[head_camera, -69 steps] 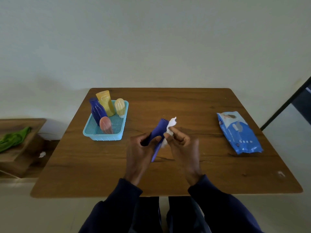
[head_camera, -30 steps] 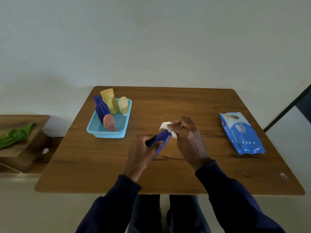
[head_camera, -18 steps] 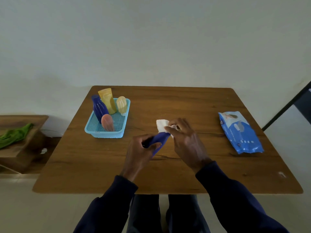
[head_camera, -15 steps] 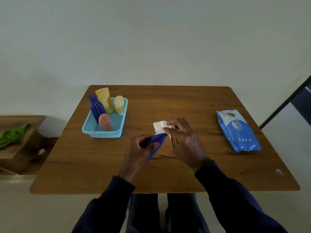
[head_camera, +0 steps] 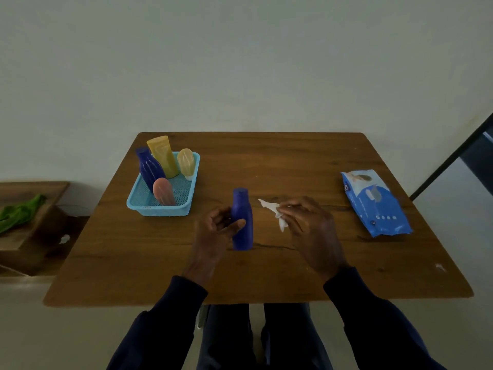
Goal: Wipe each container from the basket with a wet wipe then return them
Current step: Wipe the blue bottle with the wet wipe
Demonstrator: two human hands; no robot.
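Blue bottle [head_camera: 242, 220] now upright on table [head_camera: 293, 161], was tilted. L hand [head_camera: 213, 231] grasps it; R hand [head_camera: 312, 228] pinches wipe [head_camera: 274, 210], pulled off to 3 o'clock. Wiping prob done; return to basket [head_camera: 160, 209], 10 o'clock.

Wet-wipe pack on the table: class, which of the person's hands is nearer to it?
Right. The right hand, pinching a wipe, lies between the wet-wipe pack and the blue bottle. The left hand grips that upright bottle, farther from the pack.
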